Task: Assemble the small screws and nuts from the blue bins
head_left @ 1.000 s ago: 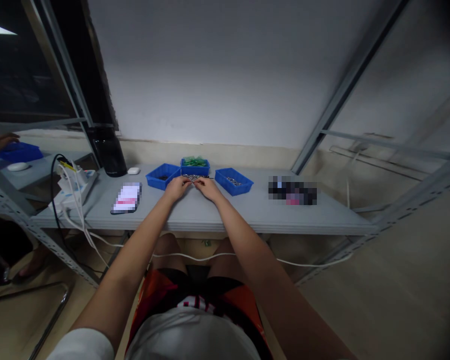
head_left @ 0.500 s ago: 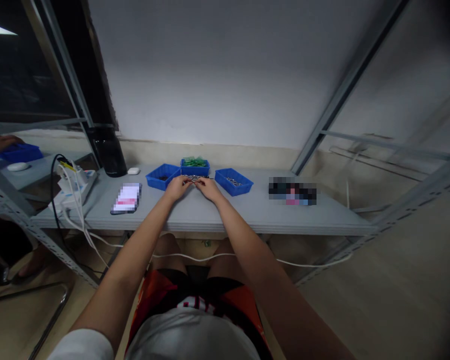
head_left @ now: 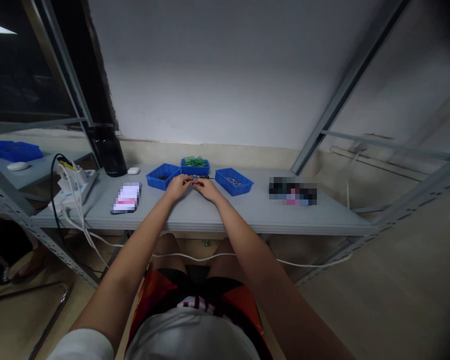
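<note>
My left hand (head_left: 178,187) and my right hand (head_left: 207,189) meet over the grey shelf, fingertips pinched close together. Whatever lies between the fingers is too small to make out. Just beyond the fingertips is a small heap of shiny metal pieces (head_left: 195,177). A blue tray (head_left: 155,183) with dark bits stands left of my left hand. Right of my right hand, another blue tray (head_left: 243,189) holds small metal parts. Behind the heap, a third blue tray (head_left: 195,170) contains green pieces (head_left: 194,161).
On the left are a phone (head_left: 126,198), a white earbud case (head_left: 133,171), a black bottle (head_left: 110,152) and a power strip (head_left: 75,190) with cables. A blurred dark object (head_left: 292,191) lies to the right. A white cable (head_left: 198,259) hangs below the front edge.
My fingers have shifted slightly, staying together at the same place. The other person's hand over the blue tray at far left has gone out of view.
</note>
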A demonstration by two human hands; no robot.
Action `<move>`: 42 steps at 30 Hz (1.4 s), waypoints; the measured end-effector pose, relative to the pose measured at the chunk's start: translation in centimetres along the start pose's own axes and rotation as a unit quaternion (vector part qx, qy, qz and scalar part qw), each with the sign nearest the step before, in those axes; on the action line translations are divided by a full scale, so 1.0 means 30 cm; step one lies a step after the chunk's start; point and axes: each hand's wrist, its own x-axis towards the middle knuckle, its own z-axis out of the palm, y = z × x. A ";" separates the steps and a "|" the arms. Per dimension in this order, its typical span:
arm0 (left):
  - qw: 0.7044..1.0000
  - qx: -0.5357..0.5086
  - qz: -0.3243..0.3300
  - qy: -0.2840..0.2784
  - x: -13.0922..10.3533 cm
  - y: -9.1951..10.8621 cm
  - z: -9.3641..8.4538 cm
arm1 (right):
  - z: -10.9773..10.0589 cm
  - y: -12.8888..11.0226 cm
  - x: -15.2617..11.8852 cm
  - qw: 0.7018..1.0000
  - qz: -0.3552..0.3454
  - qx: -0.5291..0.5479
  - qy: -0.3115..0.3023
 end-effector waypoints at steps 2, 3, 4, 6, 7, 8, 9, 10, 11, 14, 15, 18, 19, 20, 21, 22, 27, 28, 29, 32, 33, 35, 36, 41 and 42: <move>1.000 -0.001 0.001 0.006 -0.001 0.002 0.000 | 0.000 0.003 0.001 1.000 0.005 0.003 0.010; 1.000 -0.003 -0.002 0.011 -0.002 0.002 0.000 | -0.001 0.004 0.002 1.000 0.009 0.002 0.020; 1.000 -0.005 -0.005 0.018 -0.003 0.002 0.000 | -0.001 0.004 0.002 0.999 0.016 0.000 0.031; 0.999 -0.010 -0.018 0.030 -0.004 0.005 0.001 | -0.003 0.004 0.003 0.998 0.029 -0.009 0.050; 0.999 -0.012 -0.025 0.036 -0.005 0.007 0.000 | -0.004 0.003 0.003 0.998 0.033 -0.013 0.055; 0.998 -0.013 -0.032 0.043 -0.006 0.010 -0.001 | -0.005 0.001 0.003 0.998 0.034 -0.015 0.057; 0.998 -0.014 -0.039 0.049 -0.008 0.014 -0.003 | -0.005 -0.001 0.002 0.998 0.035 -0.016 0.055; 0.997 -0.014 -0.045 0.053 -0.009 0.017 -0.005 | -0.005 -0.002 0.002 0.998 0.035 -0.016 0.052; 0.997 -0.014 -0.049 0.054 -0.010 0.021 -0.006 | -0.005 -0.004 0.002 0.998 0.035 -0.015 0.050; 0.998 -0.017 -0.054 0.036 -0.012 0.025 -0.010 | -0.006 -0.013 0.000 0.998 0.036 -0.012 0.049; 0.998 -0.019 -0.053 0.025 -0.012 0.023 -0.009 | -0.006 -0.016 0.000 0.998 0.036 -0.011 0.047; 0.999 -0.025 -0.045 -0.001 -0.010 0.012 -0.005 | -0.008 -0.030 -0.003 0.999 0.028 -0.002 0.036; 0.999 -0.028 -0.040 -0.009 -0.009 0.008 -0.003 | -0.009 -0.034 -0.004 0.999 0.025 0.004 0.034; 0.999 -0.031 -0.035 -0.016 -0.008 0.004 -0.001 | -0.010 -0.038 -0.005 0.999 0.022 0.008 0.032; 0.999 -0.033 -0.030 -0.023 -0.008 0.001 0.001 | -0.011 -0.041 -0.006 0.999 0.020 0.010 0.031; 0.999 -0.034 -0.026 -0.029 -0.007 -0.001 0.002 | -0.012 -0.043 -0.007 0.999 0.018 0.010 0.029; 0.999 -0.024 -0.024 -0.035 -0.007 -0.004 0.004 | -0.013 -0.043 -0.009 1.000 0.015 0.015 0.016; 0.999 -0.022 -0.024 -0.035 -0.007 -0.003 0.004 | -0.013 -0.042 -0.008 1.000 0.016 0.018 0.014; 0.999 -0.019 -0.024 -0.033 -0.007 -0.002 0.004 | -0.013 -0.041 -0.008 1.000 0.017 0.019 0.014; 0.999 -0.013 -0.022 -0.030 -0.008 0.001 0.002 | -0.011 -0.038 -0.006 0.999 0.017 0.023 0.014; 0.999 -0.011 -0.022 -0.029 -0.008 0.003 0.002 | -0.010 -0.036 -0.005 0.999 0.018 0.023 0.014; 0.999 -0.009 -0.024 -0.030 -0.008 0.005 0.001 | -0.008 -0.030 -0.002 0.999 0.021 0.022 0.011; 0.999 -0.009 -0.025 -0.031 -0.008 0.006 0.001 | -0.007 -0.026 0.000 0.999 0.023 0.022 0.010; 0.999 -0.008 -0.026 -0.035 -0.007 0.003 0.003 | -0.002 -0.006 0.007 0.999 0.031 0.020 -0.001; 0.999 -0.008 -0.026 -0.037 -0.007 0.001 0.004 | -0.001 -0.006 0.007 0.999 0.034 0.017 0.001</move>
